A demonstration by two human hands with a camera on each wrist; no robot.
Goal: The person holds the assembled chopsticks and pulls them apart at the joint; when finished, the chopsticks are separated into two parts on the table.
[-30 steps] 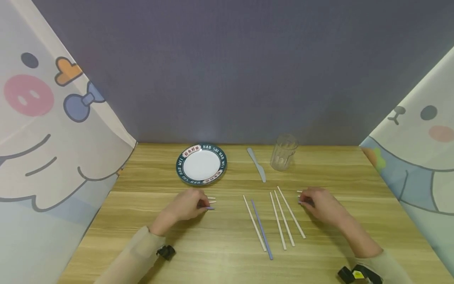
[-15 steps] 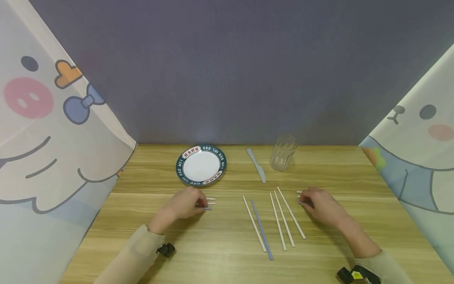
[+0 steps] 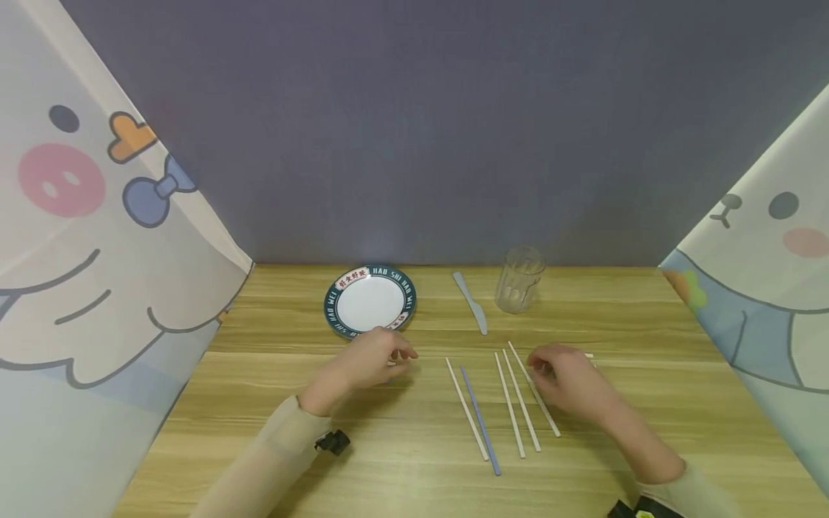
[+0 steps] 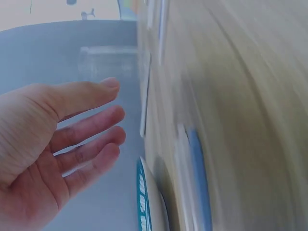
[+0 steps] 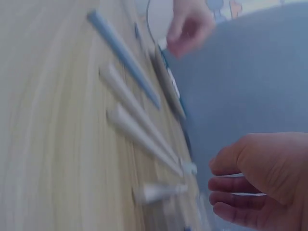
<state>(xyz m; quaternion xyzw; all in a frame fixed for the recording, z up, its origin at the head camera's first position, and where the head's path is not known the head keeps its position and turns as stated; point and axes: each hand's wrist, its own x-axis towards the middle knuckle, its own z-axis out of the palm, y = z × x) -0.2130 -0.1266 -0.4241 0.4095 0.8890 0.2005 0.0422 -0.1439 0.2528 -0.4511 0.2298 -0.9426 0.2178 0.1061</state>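
Observation:
My left hand (image 3: pixel 369 360) hovers over the table just in front of the plate (image 3: pixel 369 302). Its fingers are loosely bent and hold nothing. A pale stick (image 4: pixel 185 178) and a blue stick (image 4: pixel 199 178) lie beneath it in the left wrist view. My right hand (image 3: pixel 573 378) is beside the rightmost white stick (image 3: pixel 540 401), its fingers relaxed with nothing between them. Past its knuckles shows the tip of another white stick (image 3: pixel 588 355). Between the hands lie a white stick (image 3: pixel 466 408), a blue-purple stick (image 3: pixel 481 419) and two further white sticks.
A grey table knife (image 3: pixel 470 303) lies at the back middle of the wooden table (image 3: pixel 401 467). To its right stands a clear glass (image 3: pixel 520 279). A dark panel (image 3: pixel 440 144) rises behind, with printed cartoon panels on both sides.
Both hands have come off the sticks by their fingers and moved inward, the left one rightward and the right one leftward. The sticks between them stay in place.

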